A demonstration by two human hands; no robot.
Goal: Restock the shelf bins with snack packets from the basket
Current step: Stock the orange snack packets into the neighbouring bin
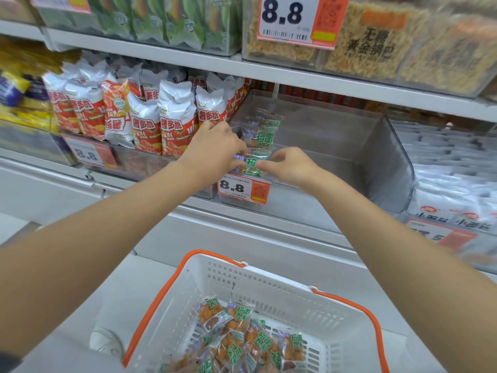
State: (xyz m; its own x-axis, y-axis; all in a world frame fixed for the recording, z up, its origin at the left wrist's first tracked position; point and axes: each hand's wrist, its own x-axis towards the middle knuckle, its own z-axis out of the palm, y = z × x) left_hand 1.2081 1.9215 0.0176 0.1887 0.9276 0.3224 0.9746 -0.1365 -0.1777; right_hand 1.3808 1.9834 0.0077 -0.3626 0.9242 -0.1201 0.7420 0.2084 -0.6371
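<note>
- Snack packets (pixel 242 343) with green labels lie heaped in the white basket (pixel 269 275), nearest the camera
- left hand (pixel 215 149) and right hand (pixel 291 166) pinch one packet (pixel 254 162) by its two ends, at the front left corner of the clear bin (pixel 349 146)
- more green packets (pixel 262 130) stand just behind it inside the bin
- tomato crisp bags (pixel 172 117) fill the next bin to the left

Basket (pixel 271 288) near side cut off; yellow packets (pixel 32 63) blurred.
</note>
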